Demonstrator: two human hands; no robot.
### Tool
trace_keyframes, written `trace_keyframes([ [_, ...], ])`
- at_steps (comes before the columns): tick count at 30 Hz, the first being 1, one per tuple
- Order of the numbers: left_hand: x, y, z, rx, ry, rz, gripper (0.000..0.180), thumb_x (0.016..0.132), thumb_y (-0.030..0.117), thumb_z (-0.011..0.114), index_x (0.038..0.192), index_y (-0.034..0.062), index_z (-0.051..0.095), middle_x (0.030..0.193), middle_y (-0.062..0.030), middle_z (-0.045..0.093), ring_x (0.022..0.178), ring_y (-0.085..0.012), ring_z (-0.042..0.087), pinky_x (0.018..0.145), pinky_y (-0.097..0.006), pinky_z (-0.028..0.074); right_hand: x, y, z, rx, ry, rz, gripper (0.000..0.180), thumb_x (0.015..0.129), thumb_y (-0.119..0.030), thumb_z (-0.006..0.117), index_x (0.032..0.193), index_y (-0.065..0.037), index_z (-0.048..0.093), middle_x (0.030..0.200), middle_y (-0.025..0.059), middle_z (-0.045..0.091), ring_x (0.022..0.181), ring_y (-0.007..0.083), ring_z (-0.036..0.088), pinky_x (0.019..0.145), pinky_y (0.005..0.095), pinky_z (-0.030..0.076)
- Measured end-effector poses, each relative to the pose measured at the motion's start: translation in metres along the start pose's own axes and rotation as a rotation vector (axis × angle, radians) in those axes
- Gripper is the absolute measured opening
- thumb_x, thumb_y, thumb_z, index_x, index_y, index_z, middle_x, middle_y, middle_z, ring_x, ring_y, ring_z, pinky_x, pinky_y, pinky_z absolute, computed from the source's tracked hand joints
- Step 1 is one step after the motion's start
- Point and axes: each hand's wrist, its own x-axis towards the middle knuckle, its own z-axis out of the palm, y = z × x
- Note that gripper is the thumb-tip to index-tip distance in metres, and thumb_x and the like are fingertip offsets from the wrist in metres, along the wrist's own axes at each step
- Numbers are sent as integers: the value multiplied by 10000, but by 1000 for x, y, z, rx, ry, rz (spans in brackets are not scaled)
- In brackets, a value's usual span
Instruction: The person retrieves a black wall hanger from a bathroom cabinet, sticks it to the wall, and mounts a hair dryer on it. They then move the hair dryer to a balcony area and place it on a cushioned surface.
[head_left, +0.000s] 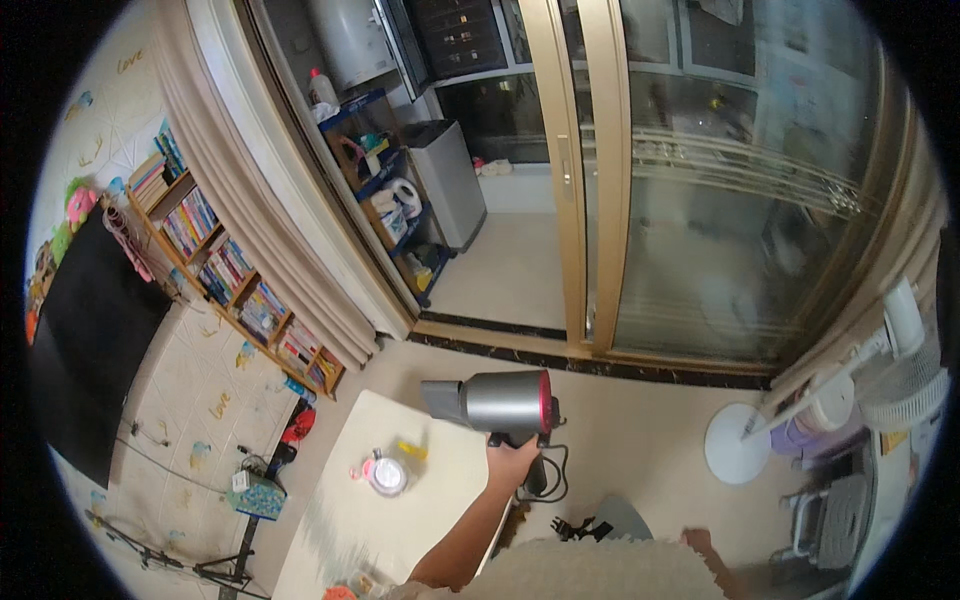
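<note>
Head view: the grey cylindrical hair dryer with a red-rimmed back end [502,402] is up in the left hand [512,465], so taking hold of it looks done. Whether it is running or plugged in cannot be told, so how much use is left stays unclear; its black cord [562,482] hangs looped just right of the handle. The left grip is wrapped around the black handle, with the barrel on the far side of it and the nozzle pointing left over the cream, smooth-topped surface [345,455]. The right hand [697,540], near and right, is well apart from the dryer; its finger state is too blurred to tell.
</note>
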Motion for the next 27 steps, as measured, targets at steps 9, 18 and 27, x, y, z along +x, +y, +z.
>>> trace_keyframes([
  [9, 222, -51, 68, -13, 141, -24, 373, 691, 34, 731, 997, 2, 521, 909, -41, 560, 825, -122, 527, 735, -271, 451, 160, -45, -98, 98, -154, 493, 249, 811, -229, 519, 640, -70, 607, 615, 72, 602, 552, 216, 578, 537, 375, 476],
  [18, 407, -30, 68, 52, 342, 34, 339, 687, 81, 755, 953, -7, 565, 887, -50, 587, 807, -121, 534, 735, -272, 446, 529, -368, -239, 149, 3, 48, 282, 859, -192, 599, 1001, 49, 635, 865, 139, 658, 777, 235, 627, 721, 366, 510],
  [27, 624, -80, -22, 133, 373, 74, 273, 686, 56, 708, 923, 8, 580, 852, -53, 602, 793, -152, 557, 734, -295, 453, 654, -648, -209, 61, -292, -219, 306, 855, -305, 575, 942, -24, 658, 823, 66, 628, 727, 175, 563, 699, 333, 478],
])
